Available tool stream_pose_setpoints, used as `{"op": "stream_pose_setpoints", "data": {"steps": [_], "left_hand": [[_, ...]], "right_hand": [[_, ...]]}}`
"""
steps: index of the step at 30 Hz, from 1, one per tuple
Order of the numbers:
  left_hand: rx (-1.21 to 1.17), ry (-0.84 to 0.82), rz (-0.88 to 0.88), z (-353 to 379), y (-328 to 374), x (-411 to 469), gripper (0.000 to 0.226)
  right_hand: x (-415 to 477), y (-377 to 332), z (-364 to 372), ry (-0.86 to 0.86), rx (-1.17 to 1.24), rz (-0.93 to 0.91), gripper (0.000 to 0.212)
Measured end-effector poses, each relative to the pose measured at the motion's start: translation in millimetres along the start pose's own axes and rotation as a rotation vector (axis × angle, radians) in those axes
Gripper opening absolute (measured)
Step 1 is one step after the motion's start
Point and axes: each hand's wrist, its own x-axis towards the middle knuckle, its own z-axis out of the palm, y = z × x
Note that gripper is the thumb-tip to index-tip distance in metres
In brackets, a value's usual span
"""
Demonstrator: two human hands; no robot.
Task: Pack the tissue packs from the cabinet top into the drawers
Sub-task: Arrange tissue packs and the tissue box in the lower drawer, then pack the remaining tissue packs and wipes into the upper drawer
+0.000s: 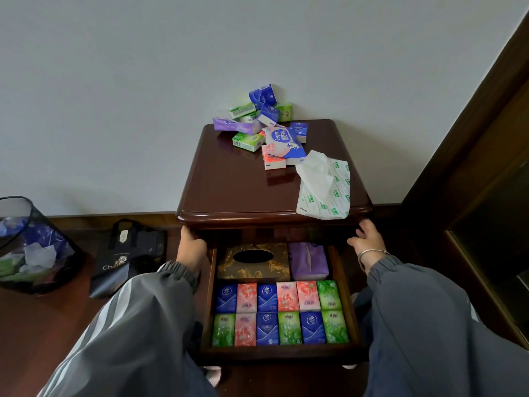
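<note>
1. We see soft, even daylight, medium-bright. The wall reads flat grey with no hard shadows.
2. The glossy cabinet top has a pale sheen along its front edge and faint reflections under the tissue packs.
3. The open drawer is well lit. The recess under the top goes dark.
4. We note wide-angle bend: the dark wooden frame on the right leans.
5. The centre is sharp. The sleeves at the bottom edge look soft, with slight compression smear.
</note>
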Motion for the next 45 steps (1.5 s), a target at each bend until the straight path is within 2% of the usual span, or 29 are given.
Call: {"op": "stream_pose_setpoints", "data": {"steps": [3, 7, 11, 14, 17, 19, 21, 23, 26, 30, 34, 37, 40, 45], "left_hand": [[0.055, 0.035, 0.006, -3, 1, 3, 0.067], [0.202, 0.003, 0.033, -14, 3, 3, 0.056], [0.274, 0.023, 0.022, -35, 6, -11, 0.043], [0.436, -0.078, -0.015, -59, 7, -28, 0.036], [0.678, -0.208, -0.030, -75, 13, -52, 0.046], [0.845, -0.164, 0.150, -74, 13, -67, 0.057], [0.856, -0.121, 0.423, -59, 16, -85, 0.061], [0.856, -0.196, 0.612, -35, 20, -101, 0.056], [1.037, -0.317, 0.740, 5, 17, -109, 0.051], [1.203, -0.298, 0.692, 34, 9, -114, 0.049], [1.206, -0.312, 0.683, 32, 16, -118, 0.042], [1.166, -0.458, 0.588, 22, 27, -126, 0.037], [1.164, -0.637, 0.435, 9, 26, -139, 0.034], [1.178, -0.734, 0.444, -9, 8, -156, 0.038]], "right_hand": [[3, 2, -5, -0.020, -0.005, -0.003, 0.070], [4, -1, -14, -0.022, -0.061, -0.005, 0.069], [-13, 0, -29, -0.017, -0.147, -0.022, 0.059], [-34, -2, -53, -0.104, -0.292, -0.017, 0.052], [-61, -6, -74, -0.166, -0.580, -0.105, 0.054], [-79, -7, -74, -0.137, -0.741, -0.303, 0.058], [-95, -11, -62, -0.175, -0.780, -0.508, 0.056], [-106, -19, -42, -0.249, -0.799, -0.653, 0.050], [-114, -24, -9, -0.288, -0.875, -0.768, 0.047], [-114, -18, 20, -0.346, -1.077, -0.672, 0.047], [-116, -21, 13, -0.357, -1.074, -0.711, 0.038], [-122, -32, 0, -0.434, -1.034, -0.676, 0.028], [-131, -37, -10, -0.604, -1.046, -0.554, 0.027], [-152, -30, -22, -0.771, -1.056, -0.502, 0.026]]}}
